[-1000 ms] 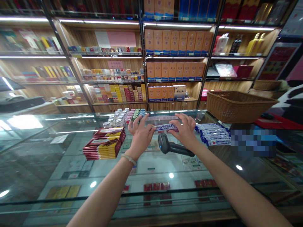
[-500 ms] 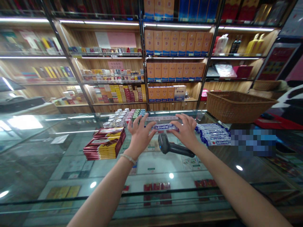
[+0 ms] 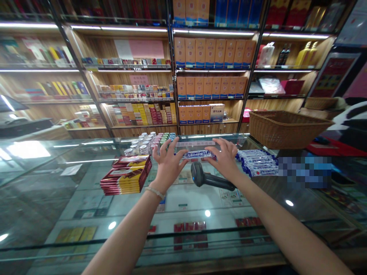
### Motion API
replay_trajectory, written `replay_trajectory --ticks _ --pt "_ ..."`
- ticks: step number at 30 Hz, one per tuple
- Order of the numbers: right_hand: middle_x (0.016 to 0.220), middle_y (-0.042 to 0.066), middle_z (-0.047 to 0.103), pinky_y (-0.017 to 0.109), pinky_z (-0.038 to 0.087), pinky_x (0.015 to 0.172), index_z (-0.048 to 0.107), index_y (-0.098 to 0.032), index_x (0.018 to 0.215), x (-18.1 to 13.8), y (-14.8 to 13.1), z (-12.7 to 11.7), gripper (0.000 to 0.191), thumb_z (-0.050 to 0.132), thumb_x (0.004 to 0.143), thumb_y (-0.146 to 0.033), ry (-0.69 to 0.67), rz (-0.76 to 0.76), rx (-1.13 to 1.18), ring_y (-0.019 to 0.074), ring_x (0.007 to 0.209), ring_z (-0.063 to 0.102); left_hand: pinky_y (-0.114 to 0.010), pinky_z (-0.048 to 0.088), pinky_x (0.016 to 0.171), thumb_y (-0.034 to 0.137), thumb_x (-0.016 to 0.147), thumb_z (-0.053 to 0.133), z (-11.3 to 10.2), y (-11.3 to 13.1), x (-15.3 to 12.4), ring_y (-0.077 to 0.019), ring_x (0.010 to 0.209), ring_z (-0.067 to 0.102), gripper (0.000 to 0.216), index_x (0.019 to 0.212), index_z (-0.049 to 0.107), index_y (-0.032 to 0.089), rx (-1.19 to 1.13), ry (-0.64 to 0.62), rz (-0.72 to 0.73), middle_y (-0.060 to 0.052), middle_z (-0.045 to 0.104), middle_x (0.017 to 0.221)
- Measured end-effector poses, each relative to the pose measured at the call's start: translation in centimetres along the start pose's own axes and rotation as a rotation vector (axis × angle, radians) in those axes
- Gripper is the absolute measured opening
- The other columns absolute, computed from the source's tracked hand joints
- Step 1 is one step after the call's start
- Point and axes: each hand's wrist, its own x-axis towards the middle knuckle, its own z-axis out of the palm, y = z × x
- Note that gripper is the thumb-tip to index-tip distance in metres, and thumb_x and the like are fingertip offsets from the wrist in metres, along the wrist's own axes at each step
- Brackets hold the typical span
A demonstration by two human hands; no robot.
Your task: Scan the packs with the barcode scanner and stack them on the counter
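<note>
A blue-and-white wrapped candy stick [image 3: 198, 154] lies crosswise between my two hands, its printed label facing me. My left hand [image 3: 168, 166] has thumb and forefinger at the left end, the other fingers raised. At the right end, my right hand [image 3: 225, 158] grips with thumb and forefinger in the same way. A black handheld barcode scanner [image 3: 210, 179] rests on the glass just below the stick. Beside my right hand lies a pile of similar blue-and-white sticks [image 3: 259, 162]. Left of my left hand sits a stack of red-and-yellow packets [image 3: 126, 175].
Several small clear-lidded containers [image 3: 145, 142] stand at the back of the glass counter [image 3: 195, 212]. A wicker basket [image 3: 288, 130] is at the back right. Boxed goods [image 3: 212, 52] fill the wall shelves beyond. More packets show beneath the glass.
The candy stick's label faces me slightly more and shows more clearly. Both hands stay nearly in place at its ends; the view has shifted a little.
</note>
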Motion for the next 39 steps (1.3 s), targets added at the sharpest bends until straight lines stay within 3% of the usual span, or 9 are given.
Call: replay_trajectory --ticks 15,20,32,39 --pt "0.142 0.01 0.059 0.056 0.022 0.116 0.07 -0.03 0.113 0.2 0.8 -0.2 0.024 0.065 0.095 -0.045 0.058 0.045 0.028 0.0311 0.137 0.045 -0.071 0.016 0.118 0.042 0.089 0.072 0.6 -0.9 -0.1 -0.0391 0.146 0.039 0.024 0.112 0.075 0.035 0.012 0.016 -0.038 -0.008 0.05 0.16" --pt "0.145 0.01 0.056 0.056 0.023 0.116 0.069 -0.032 0.12 0.1 0.8 -0.2 0.029 0.067 0.094 -0.044 0.013 0.027 0.01 0.0309 0.139 0.043 -0.071 0.016 0.118 0.041 0.089 0.073 0.5 -0.9 0.0 -0.0394 0.146 0.039 0.023 0.111 0.076 0.035 0.006 -0.001 -0.054 -0.009 0.05 0.159" --pt "0.146 0.01 0.056 0.058 0.022 0.115 0.074 -0.032 0.11 -0.1 1.2 0.6 0.02 0.071 0.091 -0.035 -0.034 0.04 -0.01 0.0308 0.136 0.044 -0.07 0.015 0.119 0.041 0.09 0.072 1.5 -0.6 -0.4 -0.0365 0.146 0.04 0.021 0.109 0.076 0.034 -0.009 -0.001 0.004 -0.009 0.052 0.158" --pt "0.15 0.011 0.054 0.058 0.021 0.115 0.074 -0.031 0.109 1.6 2.0 -0.2 0.02 0.071 0.091 -0.039 -0.107 0.009 -0.023 0.0328 0.139 0.041 -0.07 0.013 0.12 0.04 0.091 0.071 1.8 -1.1 0.9 -0.0365 0.147 0.04 0.023 0.113 0.076 0.035 0.018 -0.022 0.003 -0.009 0.05 0.159"
